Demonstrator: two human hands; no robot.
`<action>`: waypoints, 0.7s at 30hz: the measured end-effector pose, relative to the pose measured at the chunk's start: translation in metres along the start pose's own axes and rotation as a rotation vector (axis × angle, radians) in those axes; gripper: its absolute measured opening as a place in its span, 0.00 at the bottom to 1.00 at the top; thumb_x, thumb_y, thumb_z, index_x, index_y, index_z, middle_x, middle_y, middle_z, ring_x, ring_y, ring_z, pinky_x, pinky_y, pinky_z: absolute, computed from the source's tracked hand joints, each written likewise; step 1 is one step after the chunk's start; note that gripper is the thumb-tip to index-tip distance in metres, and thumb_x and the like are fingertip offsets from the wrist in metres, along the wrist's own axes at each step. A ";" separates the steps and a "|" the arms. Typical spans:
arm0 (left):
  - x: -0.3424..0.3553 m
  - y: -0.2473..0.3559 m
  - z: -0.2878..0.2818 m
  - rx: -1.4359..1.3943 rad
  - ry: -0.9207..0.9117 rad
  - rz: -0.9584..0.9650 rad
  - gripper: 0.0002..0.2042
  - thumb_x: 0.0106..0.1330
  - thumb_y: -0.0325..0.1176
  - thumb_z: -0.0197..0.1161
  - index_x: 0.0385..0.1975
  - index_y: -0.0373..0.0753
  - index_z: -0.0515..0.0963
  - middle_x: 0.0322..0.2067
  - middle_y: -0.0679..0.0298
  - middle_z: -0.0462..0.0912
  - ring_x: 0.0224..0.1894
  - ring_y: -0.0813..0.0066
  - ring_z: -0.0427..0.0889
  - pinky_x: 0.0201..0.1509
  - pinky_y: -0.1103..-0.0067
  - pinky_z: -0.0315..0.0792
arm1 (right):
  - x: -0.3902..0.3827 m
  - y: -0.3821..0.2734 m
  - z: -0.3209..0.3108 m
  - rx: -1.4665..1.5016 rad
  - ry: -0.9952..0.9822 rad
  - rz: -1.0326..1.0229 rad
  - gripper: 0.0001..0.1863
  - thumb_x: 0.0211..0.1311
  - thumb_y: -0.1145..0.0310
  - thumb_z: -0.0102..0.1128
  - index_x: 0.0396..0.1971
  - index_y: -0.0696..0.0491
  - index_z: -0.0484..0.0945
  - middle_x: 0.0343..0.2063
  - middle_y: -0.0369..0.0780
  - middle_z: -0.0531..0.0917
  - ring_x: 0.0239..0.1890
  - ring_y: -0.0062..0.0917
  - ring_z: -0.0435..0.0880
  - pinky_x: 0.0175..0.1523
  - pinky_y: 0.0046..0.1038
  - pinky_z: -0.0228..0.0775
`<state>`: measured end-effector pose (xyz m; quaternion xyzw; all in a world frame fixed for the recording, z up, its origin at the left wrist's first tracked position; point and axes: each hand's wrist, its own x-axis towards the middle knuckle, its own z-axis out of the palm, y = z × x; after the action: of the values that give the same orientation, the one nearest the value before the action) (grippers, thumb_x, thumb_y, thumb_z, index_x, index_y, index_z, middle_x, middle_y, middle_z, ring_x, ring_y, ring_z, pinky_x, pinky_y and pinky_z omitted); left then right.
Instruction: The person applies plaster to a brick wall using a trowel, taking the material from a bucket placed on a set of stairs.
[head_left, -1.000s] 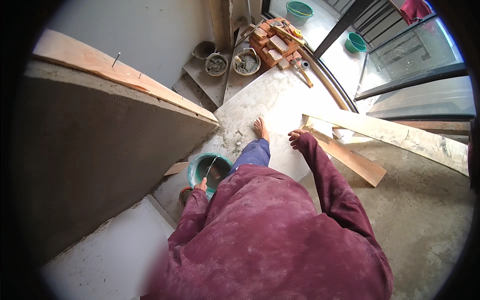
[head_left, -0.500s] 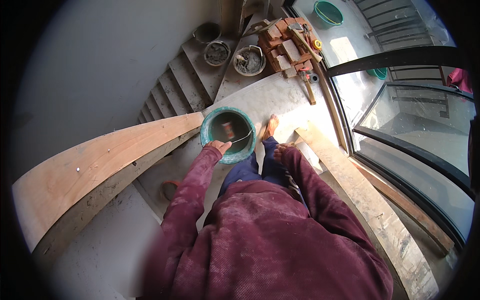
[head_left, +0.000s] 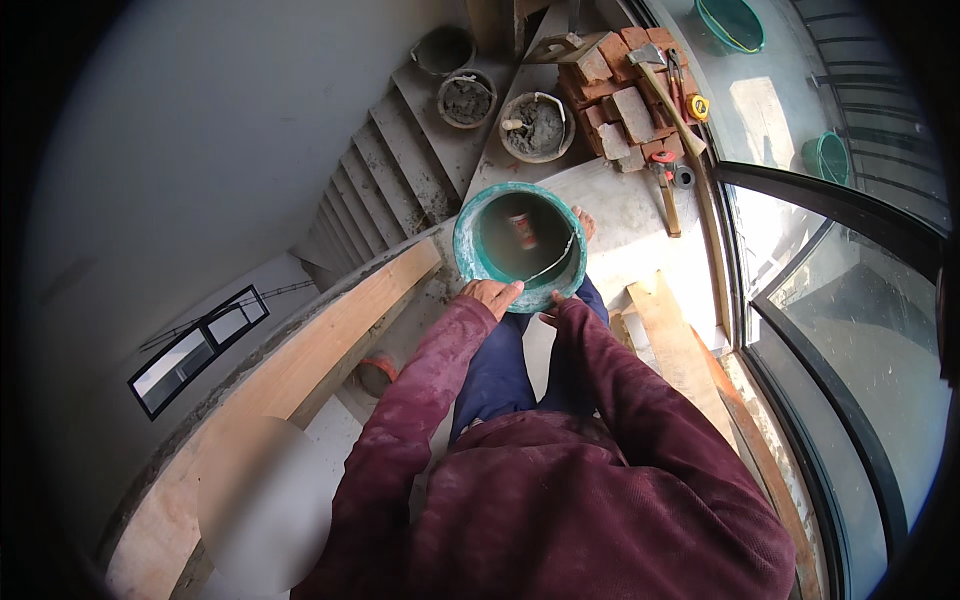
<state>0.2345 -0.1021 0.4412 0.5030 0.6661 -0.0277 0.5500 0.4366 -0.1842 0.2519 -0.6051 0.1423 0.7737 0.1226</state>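
A green bucket (head_left: 467,262) hangs in front of my legs, with cloudy greyish liquid inside. A small red and white object (head_left: 522,231) shows in the liquid; its kind I cannot make out. My left hand (head_left: 492,295) is closed at the near left of the rim, holding the end of the thin wire handle (head_left: 553,265). On the near right, my right hand (head_left: 558,307) grips the rim, thumb at the edge and the other fingers mostly hidden beneath the bucket.
Winding stairs (head_left: 395,165) descend at the left behind a wooden board (head_left: 330,330). Mortar buckets (head_left: 538,130) stand by stacked bricks (head_left: 632,112) bearing an axe (head_left: 668,100) and a tape measure (head_left: 697,107). A plank (head_left: 680,350) and glass doors (head_left: 850,340) line the right side.
My right hand has come from beside my leg to the bucket's rim. The bucket looks larger and nearer to me. The whole view has shifted, showing a window at the left.
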 end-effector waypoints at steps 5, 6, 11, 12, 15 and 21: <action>0.077 0.008 -0.007 0.020 -0.025 -0.066 0.28 0.60 0.57 0.43 0.24 0.34 0.75 0.26 0.49 0.77 0.34 0.46 0.75 0.39 0.62 0.67 | 0.013 -0.041 0.014 -0.046 0.041 -0.088 0.20 0.63 0.63 0.46 0.53 0.53 0.59 0.45 0.48 0.72 0.38 0.38 0.78 0.36 0.35 0.77; 0.095 0.011 -0.009 -0.003 -0.005 -0.063 0.28 0.59 0.58 0.43 0.24 0.35 0.76 0.27 0.48 0.78 0.35 0.47 0.75 0.40 0.63 0.67 | 0.019 -0.050 0.013 -0.039 0.041 -0.120 0.20 0.63 0.63 0.46 0.53 0.53 0.59 0.44 0.48 0.73 0.35 0.37 0.79 0.35 0.35 0.77; 0.169 0.008 -0.002 -0.005 -0.068 -0.064 0.28 0.58 0.58 0.45 0.22 0.34 0.77 0.24 0.49 0.77 0.33 0.50 0.76 0.39 0.64 0.67 | 0.066 -0.077 0.010 -0.009 0.186 -0.120 0.20 0.63 0.64 0.47 0.51 0.54 0.58 0.38 0.51 0.76 0.31 0.41 0.79 0.33 0.39 0.76; 0.178 0.007 -0.002 -0.008 -0.064 -0.061 0.29 0.58 0.59 0.45 0.22 0.34 0.76 0.23 0.50 0.76 0.31 0.51 0.76 0.38 0.65 0.66 | 0.074 -0.080 0.011 0.004 0.198 -0.125 0.19 0.63 0.64 0.47 0.51 0.54 0.58 0.38 0.51 0.76 0.30 0.41 0.80 0.32 0.38 0.76; 0.205 0.004 0.002 0.007 -0.082 -0.053 0.28 0.58 0.58 0.46 0.23 0.35 0.77 0.24 0.49 0.77 0.33 0.51 0.76 0.39 0.65 0.67 | 0.090 -0.090 0.013 0.023 0.234 -0.134 0.18 0.63 0.65 0.46 0.49 0.56 0.60 0.34 0.50 0.77 0.26 0.38 0.80 0.28 0.34 0.77; 0.248 0.021 -0.001 0.093 -0.083 -0.054 0.24 0.58 0.54 0.49 0.23 0.36 0.78 0.29 0.50 0.79 0.37 0.51 0.77 0.43 0.65 0.68 | 0.102 -0.122 0.026 0.067 0.275 -0.166 0.15 0.64 0.63 0.46 0.44 0.58 0.63 0.28 0.50 0.78 0.19 0.35 0.79 0.21 0.30 0.77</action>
<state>0.2760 0.0669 0.2635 0.5083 0.6540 -0.0942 0.5523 0.4330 -0.0597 0.1504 -0.7107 0.1331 0.6654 0.1857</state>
